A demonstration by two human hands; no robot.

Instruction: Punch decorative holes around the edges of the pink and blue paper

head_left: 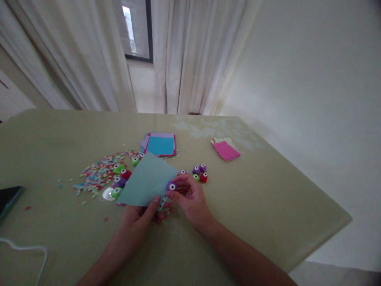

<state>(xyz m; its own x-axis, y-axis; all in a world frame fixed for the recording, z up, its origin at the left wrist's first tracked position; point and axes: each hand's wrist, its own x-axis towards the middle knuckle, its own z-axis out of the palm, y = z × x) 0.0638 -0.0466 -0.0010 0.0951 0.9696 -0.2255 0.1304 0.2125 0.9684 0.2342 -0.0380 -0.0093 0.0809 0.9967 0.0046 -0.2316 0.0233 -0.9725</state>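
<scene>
A light blue sheet of paper (150, 178) is held tilted above the table, pinched at its lower edge by my left hand (139, 214), thumb on top. Small punched holes show along the edge near that thumb. At the sheet's right edge, my right hand (192, 198) closes its fingers around a small purple paper punch (172, 186) with an eye on it. Just beyond lie several similar punches, among them a red punch (204, 177) and a green punch (195, 177). More sit left of the sheet, including another green punch (116, 192), partly covered by the paper.
Colourful paper bits (99, 174) are scattered at left. Behind the sheet lies a stack of coloured paper (160, 145); farther right are pink sheets with punched edges (226, 151). A dark device (8, 200) and a white cable (26, 248) rest at the left edge.
</scene>
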